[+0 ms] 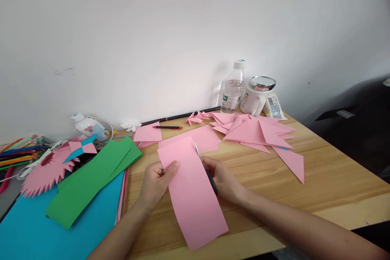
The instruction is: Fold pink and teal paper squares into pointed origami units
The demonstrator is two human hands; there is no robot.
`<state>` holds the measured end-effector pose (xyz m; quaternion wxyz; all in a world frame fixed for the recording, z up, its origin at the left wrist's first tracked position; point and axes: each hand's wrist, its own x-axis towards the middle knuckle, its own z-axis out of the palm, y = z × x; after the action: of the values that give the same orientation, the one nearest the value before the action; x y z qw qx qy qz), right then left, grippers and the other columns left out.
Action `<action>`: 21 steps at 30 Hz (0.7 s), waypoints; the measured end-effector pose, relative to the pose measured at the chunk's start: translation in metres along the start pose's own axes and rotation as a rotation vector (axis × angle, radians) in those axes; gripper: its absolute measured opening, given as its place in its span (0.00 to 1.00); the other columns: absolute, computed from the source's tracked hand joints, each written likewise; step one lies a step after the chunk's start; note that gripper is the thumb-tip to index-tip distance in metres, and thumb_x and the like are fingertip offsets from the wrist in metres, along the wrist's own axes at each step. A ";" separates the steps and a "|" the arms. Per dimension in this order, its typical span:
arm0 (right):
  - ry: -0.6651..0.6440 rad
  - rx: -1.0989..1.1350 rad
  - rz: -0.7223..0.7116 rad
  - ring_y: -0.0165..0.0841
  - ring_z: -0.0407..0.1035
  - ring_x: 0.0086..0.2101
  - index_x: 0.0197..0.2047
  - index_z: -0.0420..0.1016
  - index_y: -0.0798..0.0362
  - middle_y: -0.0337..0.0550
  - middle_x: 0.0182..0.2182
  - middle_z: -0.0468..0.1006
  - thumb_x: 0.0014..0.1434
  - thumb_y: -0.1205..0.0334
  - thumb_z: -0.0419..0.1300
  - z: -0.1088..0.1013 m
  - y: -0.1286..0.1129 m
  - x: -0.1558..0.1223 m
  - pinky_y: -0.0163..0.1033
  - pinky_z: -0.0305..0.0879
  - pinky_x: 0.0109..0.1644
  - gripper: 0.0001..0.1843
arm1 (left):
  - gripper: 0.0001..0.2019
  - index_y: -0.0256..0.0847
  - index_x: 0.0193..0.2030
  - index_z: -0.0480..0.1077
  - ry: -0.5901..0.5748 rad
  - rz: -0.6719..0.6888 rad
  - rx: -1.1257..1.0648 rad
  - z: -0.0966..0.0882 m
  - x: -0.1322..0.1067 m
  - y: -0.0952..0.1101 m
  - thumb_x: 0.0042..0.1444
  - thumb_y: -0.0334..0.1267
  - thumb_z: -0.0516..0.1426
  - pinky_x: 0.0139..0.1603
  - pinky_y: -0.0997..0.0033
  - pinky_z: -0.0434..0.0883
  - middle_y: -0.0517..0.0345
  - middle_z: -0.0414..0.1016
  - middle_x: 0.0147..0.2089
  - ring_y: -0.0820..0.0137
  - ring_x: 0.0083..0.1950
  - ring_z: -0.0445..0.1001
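Note:
A long pink paper strip [195,199] is held up in front of me, tilted above the wooden table [262,195]. My left hand [159,178] pinches its left edge, thumb on top and fingers behind. In my right hand [221,178] is a pair of scissors [212,182] with black handles, at the strip's right edge. One blade shows beside the upper right edge; the rest is hidden behind the paper. Flat pink paper [205,138] lies just beyond the strip. Folded pink paper pieces [252,130] are heaped at the back right.
Green paper strips [88,183] rest on blue paper [91,215] at left, near a pleated pink paper piece [48,174]. A black pen [167,127] lies on pink paper. A water bottle [233,89] and white mug [254,99] stand against the wall. The table edge runs along the right.

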<state>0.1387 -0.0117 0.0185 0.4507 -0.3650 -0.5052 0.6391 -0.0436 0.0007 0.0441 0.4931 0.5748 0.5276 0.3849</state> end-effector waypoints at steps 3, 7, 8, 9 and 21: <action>-0.006 0.010 0.000 0.27 0.63 0.27 0.28 0.66 0.55 0.36 0.25 0.71 0.43 0.60 0.68 0.001 0.000 0.000 0.32 0.60 0.29 0.15 | 0.24 0.35 0.19 0.67 0.003 -0.007 -0.002 0.000 0.000 0.000 0.48 0.57 0.60 0.19 0.77 0.57 0.59 0.65 0.19 0.75 0.20 0.61; -0.003 0.013 -0.005 0.26 0.61 0.26 0.28 0.66 0.55 0.35 0.24 0.71 0.43 0.59 0.68 0.001 0.002 0.000 0.31 0.58 0.28 0.14 | 0.24 0.35 0.19 0.67 0.007 -0.010 -0.003 0.000 -0.001 -0.001 0.48 0.56 0.60 0.19 0.77 0.58 0.59 0.65 0.19 0.75 0.20 0.61; -0.001 0.011 -0.004 0.26 0.61 0.25 0.27 0.66 0.55 0.35 0.24 0.70 0.43 0.59 0.68 0.001 0.002 0.000 0.31 0.57 0.28 0.15 | 0.24 0.35 0.19 0.67 0.008 -0.008 -0.002 0.000 -0.001 -0.001 0.48 0.56 0.60 0.19 0.77 0.58 0.59 0.64 0.19 0.75 0.20 0.60; 0.002 0.006 -0.004 0.26 0.60 0.24 0.27 0.66 0.55 0.34 0.23 0.70 0.43 0.59 0.68 0.001 0.003 0.000 0.31 0.57 0.28 0.15 | 0.24 0.35 0.19 0.67 0.008 -0.006 0.000 0.000 -0.001 -0.001 0.48 0.56 0.60 0.19 0.77 0.58 0.59 0.64 0.19 0.76 0.20 0.60; 0.051 0.000 -0.013 0.22 0.52 0.21 0.20 0.59 0.54 0.31 0.18 0.62 0.42 0.63 0.66 0.002 -0.001 0.000 0.29 0.51 0.24 0.16 | 0.24 0.34 0.20 0.68 -0.019 -0.015 -0.018 0.000 -0.001 0.000 0.49 0.57 0.59 0.20 0.76 0.59 0.58 0.65 0.20 0.74 0.22 0.62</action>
<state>0.1368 -0.0123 0.0198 0.4675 -0.3777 -0.4962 0.6265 -0.0436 -0.0006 0.0442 0.5060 0.5702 0.5236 0.3804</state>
